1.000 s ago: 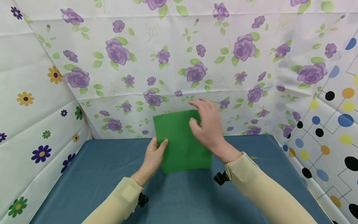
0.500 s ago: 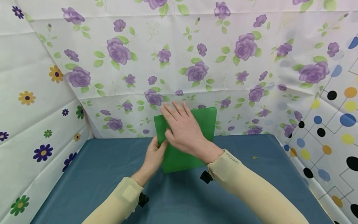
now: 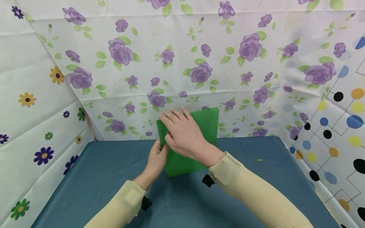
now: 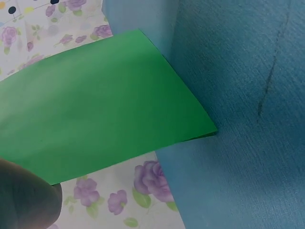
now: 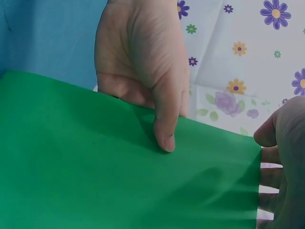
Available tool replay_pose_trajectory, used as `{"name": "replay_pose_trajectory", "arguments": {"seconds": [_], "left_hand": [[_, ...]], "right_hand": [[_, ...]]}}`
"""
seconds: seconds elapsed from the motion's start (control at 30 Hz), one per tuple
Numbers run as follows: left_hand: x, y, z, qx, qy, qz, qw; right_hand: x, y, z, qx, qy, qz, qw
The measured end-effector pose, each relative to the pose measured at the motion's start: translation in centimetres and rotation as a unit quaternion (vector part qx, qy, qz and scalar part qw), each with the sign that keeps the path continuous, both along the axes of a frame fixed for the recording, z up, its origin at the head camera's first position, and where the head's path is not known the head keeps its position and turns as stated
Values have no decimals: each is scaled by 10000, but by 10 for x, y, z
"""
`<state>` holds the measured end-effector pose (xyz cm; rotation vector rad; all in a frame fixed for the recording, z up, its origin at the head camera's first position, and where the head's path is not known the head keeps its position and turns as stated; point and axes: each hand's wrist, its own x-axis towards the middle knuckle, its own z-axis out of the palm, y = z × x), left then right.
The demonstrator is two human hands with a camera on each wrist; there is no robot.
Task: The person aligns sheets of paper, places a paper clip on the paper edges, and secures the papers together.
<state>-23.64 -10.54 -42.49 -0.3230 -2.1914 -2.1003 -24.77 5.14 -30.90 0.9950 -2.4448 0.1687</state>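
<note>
A plain green sheet [image 3: 205, 126] is held up on a slant over the blue table [image 3: 99, 177]. My left hand [image 3: 157, 155] pinches its left edge, with the thumb [image 5: 164, 136] pressed on the near face. My right hand [image 3: 174, 124] lies over the sheet's upper left part. Its fingers [image 5: 268, 177] wrap past the left edge just above the left hand and show as shadows through the paper. In the left wrist view the sheet [image 4: 105, 105] fills the middle, with a fingertip [image 4: 24, 200] at its lower corner.
Floral cloth walls [image 3: 182, 57] close in the back and left, and a dotted one [image 3: 339, 126] the right. A small yellowish clip [image 3: 259, 160] lies on the table to the right. Black wrist cameras [image 3: 207, 180] sit under both sleeves.
My right hand has slid left across the sheet, from its upper right part to the upper left edge beside the left hand. The sheet's right side now shows. The left hand kept its pinch.
</note>
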Motion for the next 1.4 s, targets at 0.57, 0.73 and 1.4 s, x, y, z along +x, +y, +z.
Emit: {"name": "replay_pose_trajectory", "arguments": {"seconds": [0.57, 0.73, 1.4], "left_hand": [[-2, 5, -2, 76, 179, 216, 9996], [-2, 5, -2, 114, 181, 195, 9996], [-2, 6, -3, 61, 254, 151, 9995]], "right_hand": [[-14, 82, -8, -624, 87, -600, 9962], [-18, 109, -14, -1118, 250, -709, 9909], [-10, 112, -70, -5103, -3688, -263, 7765]]}}
